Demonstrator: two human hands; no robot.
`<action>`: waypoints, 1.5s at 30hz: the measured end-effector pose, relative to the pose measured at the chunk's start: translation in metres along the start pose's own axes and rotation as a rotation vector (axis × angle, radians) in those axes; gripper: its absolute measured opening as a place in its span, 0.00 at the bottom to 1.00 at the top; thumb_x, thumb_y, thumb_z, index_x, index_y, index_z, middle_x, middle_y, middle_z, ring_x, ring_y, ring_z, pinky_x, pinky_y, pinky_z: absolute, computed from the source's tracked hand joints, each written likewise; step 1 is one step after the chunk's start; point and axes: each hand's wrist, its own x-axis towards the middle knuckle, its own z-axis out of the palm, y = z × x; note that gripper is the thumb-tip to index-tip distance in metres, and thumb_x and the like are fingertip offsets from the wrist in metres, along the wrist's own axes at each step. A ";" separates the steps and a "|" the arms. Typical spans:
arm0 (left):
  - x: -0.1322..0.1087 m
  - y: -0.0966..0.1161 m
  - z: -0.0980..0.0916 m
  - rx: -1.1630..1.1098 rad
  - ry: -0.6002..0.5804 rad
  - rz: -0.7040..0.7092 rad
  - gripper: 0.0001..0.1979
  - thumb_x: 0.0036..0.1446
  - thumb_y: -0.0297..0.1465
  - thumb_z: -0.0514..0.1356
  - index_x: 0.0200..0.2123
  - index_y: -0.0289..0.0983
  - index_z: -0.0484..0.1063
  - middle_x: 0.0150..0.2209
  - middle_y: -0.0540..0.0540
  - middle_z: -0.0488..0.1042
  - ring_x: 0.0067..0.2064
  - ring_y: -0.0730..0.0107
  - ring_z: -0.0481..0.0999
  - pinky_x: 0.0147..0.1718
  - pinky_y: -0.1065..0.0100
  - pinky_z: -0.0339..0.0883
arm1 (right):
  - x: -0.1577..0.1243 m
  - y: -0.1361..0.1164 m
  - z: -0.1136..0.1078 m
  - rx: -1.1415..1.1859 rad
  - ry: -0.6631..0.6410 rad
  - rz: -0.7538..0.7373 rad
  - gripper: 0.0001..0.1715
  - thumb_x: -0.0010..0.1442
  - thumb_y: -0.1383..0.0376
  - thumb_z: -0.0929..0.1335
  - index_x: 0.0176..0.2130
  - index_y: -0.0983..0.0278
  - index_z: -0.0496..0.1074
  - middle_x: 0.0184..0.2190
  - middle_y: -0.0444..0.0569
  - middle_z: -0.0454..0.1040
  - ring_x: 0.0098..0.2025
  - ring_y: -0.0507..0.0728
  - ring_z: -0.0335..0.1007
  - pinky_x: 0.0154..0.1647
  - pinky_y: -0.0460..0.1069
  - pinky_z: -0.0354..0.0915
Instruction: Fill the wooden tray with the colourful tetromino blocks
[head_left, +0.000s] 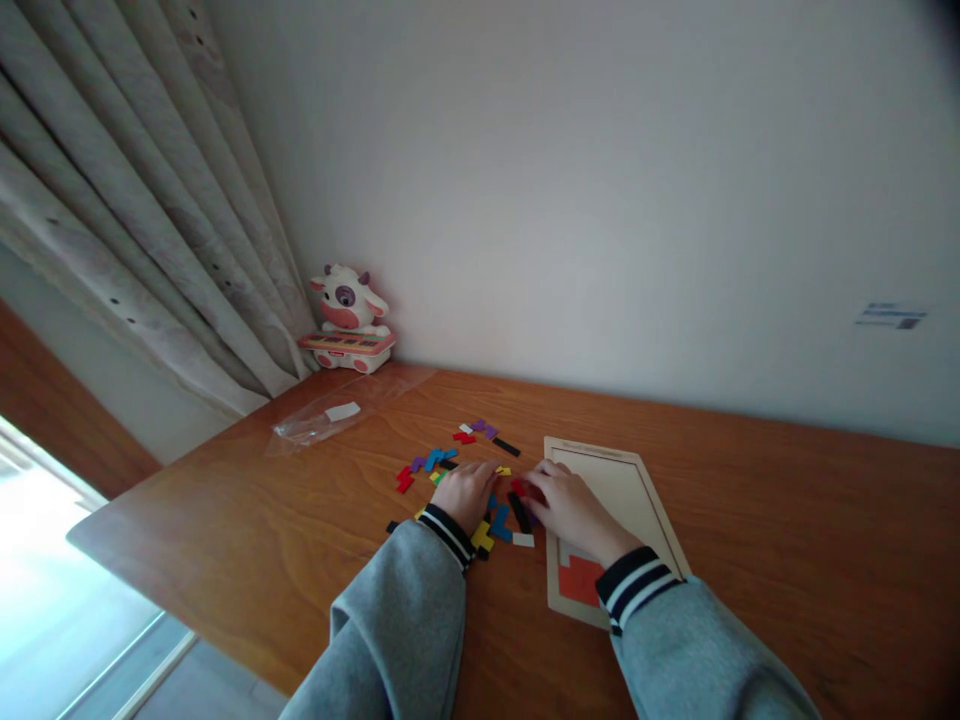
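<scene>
– so, how will the red piece (517,487) handle?
– probably it is light, stiff, a little slippery; by its edges is better. it is at the bent fingers of the right hand (562,500), left of the board (600,470); if they pinch, i cannot tell
– and the left hand (466,495)?
– curled, just beside the yellow piece (505,471); its grip also i cannot tell

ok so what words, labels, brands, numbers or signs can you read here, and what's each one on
None can be read.
Wall sticker: printed lines and a dark block, too small and blurred.
Cow-shaped toy keyboard: a small marking on the front, too blurred.
Puzzle board: faint marks along the far border, too small to tell if they are letters.
White slip at the clear plastic bag: no print can be made out.
</scene>
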 end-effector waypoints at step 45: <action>0.003 -0.001 -0.004 -0.290 0.135 -0.118 0.11 0.63 0.27 0.55 0.46 0.37 0.74 0.41 0.42 0.79 0.40 0.64 0.79 0.38 0.67 0.75 | 0.022 0.000 0.014 0.214 -0.032 0.130 0.14 0.56 0.57 0.72 0.40 0.62 0.76 0.42 0.50 0.76 0.48 0.63 0.70 0.49 0.58 0.58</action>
